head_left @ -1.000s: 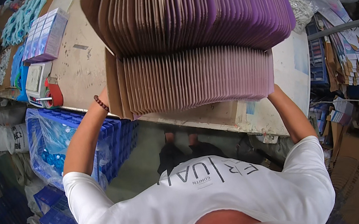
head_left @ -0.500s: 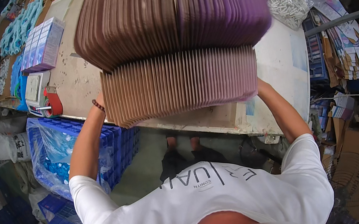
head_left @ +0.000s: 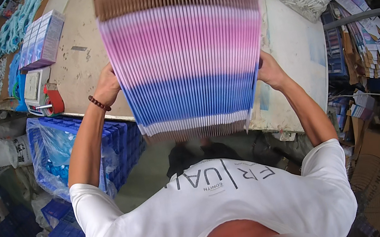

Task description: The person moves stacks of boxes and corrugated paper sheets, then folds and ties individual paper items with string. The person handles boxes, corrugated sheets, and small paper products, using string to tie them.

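Observation:
Between my two hands a thick stack of flat cardboard cartons (head_left: 185, 59) is held up above the table. Their edges face me in pink, white and blue bands, with brown along the top and bottom ends. My left hand (head_left: 108, 86) grips the stack's left side; a brown bead bracelet circles that wrist. At the right side my right hand (head_left: 270, 71) is closed against the stack, its fingertips mostly hidden behind the cartons. The top of the stack runs out of the picture, and its edges are a little blurred.
Under the stack lies a worn pale table (head_left: 85, 80). Boxes (head_left: 42, 40), a small scale (head_left: 37, 86) and a red tape dispenser (head_left: 54, 98) stand at its left. Bags of white pieces (head_left: 306, 1) lie far right. A blue crate (head_left: 121, 145) stands below left.
The stack has tilted so that its pink and blue banded faces show instead of mostly brown and purple edges. Both hands have moved up and come into clearer view at its sides.

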### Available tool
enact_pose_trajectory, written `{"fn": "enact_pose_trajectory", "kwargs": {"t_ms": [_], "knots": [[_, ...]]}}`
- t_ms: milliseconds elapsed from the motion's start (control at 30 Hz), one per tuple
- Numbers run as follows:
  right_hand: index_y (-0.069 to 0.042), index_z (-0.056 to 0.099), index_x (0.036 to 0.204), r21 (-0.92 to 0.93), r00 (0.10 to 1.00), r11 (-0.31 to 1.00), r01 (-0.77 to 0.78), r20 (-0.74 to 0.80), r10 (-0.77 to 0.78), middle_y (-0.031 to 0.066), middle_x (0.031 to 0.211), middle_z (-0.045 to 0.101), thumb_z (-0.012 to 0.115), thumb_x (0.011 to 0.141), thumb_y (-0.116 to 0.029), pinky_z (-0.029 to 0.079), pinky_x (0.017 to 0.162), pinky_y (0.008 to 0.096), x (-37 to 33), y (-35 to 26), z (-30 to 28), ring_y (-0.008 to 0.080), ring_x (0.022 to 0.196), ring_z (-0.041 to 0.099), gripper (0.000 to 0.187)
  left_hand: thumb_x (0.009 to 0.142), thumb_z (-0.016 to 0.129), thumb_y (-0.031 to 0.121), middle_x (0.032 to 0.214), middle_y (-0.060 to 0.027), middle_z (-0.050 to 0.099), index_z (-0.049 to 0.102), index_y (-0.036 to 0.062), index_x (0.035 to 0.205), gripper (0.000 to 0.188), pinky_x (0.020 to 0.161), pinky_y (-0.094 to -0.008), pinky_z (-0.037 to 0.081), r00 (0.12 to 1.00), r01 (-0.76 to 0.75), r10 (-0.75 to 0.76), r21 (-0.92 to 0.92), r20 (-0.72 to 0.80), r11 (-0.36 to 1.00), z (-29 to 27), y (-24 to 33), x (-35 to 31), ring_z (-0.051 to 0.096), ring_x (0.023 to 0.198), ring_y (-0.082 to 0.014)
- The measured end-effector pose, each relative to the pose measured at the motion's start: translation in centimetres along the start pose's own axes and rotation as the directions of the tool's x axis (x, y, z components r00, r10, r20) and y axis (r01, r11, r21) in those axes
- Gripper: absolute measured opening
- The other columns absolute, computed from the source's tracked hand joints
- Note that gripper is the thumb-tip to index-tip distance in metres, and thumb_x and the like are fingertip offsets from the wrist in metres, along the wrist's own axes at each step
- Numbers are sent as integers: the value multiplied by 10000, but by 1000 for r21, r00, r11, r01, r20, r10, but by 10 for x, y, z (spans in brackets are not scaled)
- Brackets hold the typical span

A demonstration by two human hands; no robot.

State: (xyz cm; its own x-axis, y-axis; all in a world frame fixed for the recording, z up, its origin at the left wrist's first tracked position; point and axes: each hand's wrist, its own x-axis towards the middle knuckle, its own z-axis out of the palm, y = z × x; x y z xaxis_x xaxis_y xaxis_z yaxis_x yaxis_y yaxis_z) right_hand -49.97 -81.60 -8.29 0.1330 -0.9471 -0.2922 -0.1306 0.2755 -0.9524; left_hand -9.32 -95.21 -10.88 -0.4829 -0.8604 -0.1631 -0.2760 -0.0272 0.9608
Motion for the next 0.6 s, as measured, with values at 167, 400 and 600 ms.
{"fn": "enact_pose_trajectory", "kwargs": {"t_ms": [167, 400, 600], "knots": [[-173, 213, 1465, -52, 946, 948, -314, 63, 317, 103, 1052, 567, 600, 580, -784, 534, 535, 248, 5, 19, 15, 156, 740, 632, 1143, 907, 473, 512, 771, -19, 595, 502, 79, 1240, 547, 464, -222, 489, 974, 214, -209, -54, 93, 975, 7, -37, -1, 582, 567, -94], [-102, 262, 1440, -32, 947, 947, -320, 23, 321, 79, 868, 603, 525, 625, -805, 535, 514, 258, 3, 45, 20, 161, 660, 642, 1108, 897, 380, 615, 1036, -137, 622, 287, 140, 1436, 725, 461, -260, 548, 912, 341, -337, 23, 235, 940, 13, -58, -6, 648, 582, -165], [-55, 360, 1370, -18, 843, 844, -537, -64, 535, 72, 823, 623, 321, 734, -840, 521, 507, 268, -10, 94, 34, 162, 663, 636, 1012, 912, 382, 598, 1173, -168, 582, 415, 64, 1366, 701, 649, -277, 533, 944, 304, -311, 77, 109, 950, 25, -72, -6, 655, 827, -181]]}}
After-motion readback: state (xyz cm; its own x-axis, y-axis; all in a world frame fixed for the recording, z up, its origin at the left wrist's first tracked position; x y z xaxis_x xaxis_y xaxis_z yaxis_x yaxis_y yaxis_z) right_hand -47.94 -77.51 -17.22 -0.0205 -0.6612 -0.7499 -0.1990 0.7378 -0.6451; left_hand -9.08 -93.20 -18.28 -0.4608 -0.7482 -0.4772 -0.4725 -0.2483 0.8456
